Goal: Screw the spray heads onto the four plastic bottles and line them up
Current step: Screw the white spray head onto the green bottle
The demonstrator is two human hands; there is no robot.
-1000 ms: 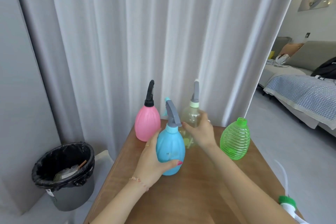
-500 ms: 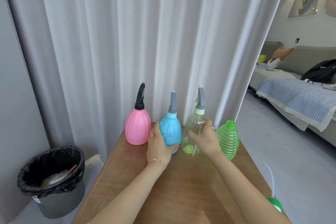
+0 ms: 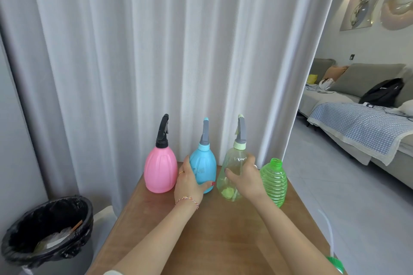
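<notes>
Four bottles stand in a row at the far end of the wooden table (image 3: 214,234). The pink bottle (image 3: 159,169) on the left carries a black spray head. My left hand (image 3: 190,179) grips the blue bottle (image 3: 204,163), which has a grey spray head. My right hand (image 3: 244,179) grips the clear yellowish bottle (image 3: 233,167), also topped with a grey spray head. The green ribbed bottle (image 3: 274,182) on the right has an open neck. A green spray head (image 3: 335,263) with a thin white tube lies at the table's near right edge, partly hidden by my right arm.
A white curtain (image 3: 167,51) hangs right behind the table. A black-lined trash bin (image 3: 47,230) stands on the floor to the left. A sofa with a blue checked cover (image 3: 362,127) is at the right.
The blue bottle was carried from in front into the row between the pink and clear bottles and now stands there. Both hands keep their hold. The view has tilted slightly.
</notes>
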